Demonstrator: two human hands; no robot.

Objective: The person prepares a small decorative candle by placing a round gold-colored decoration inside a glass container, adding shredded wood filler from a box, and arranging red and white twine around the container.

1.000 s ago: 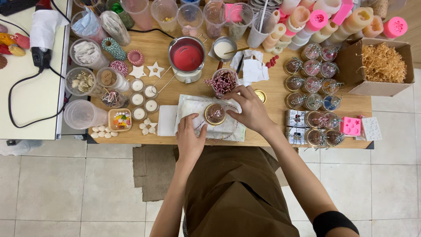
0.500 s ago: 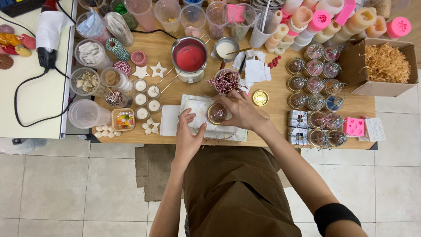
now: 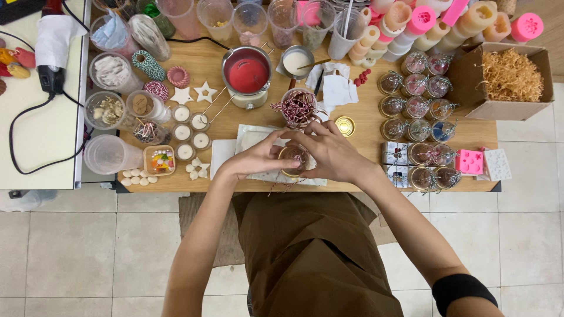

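Far left, a white side table point(image 3: 35, 135) w/ a black cable point(image 3: 23, 126) looping across it. On the wooden bench point(image 3: 364, 111) next to it: clear plastic tubs point(image 3: 108, 154), a spool of green-white twine point(image 3: 148, 64), two white star shapes point(image 3: 194, 94) and four small white tealights point(image 3: 191, 132). Further in, a metal pot of red wax point(image 3: 247, 71) on a small warmer, then a glass holding red-white twine point(image 3: 299, 107).

Centre front, the left hand point(image 3: 261, 157) and right hand point(image 3: 329, 152) meet over a white cloth point(image 3: 252, 138). Both are closed around a small glass jar point(image 3: 294, 159) w/ a gold rim, fingers curled on its sides, left from the left, right from the right and above. Jar sits just above the cloth, near the bench's front edge; can't tell if it touches.

Right of the hands: a gold lid point(image 3: 345, 125), then rows of filled jars tied w/ twine point(image 3: 417, 108), a pink mould point(image 3: 469, 161), and a cardboard box of straw shred point(image 3: 511, 76) at far right.
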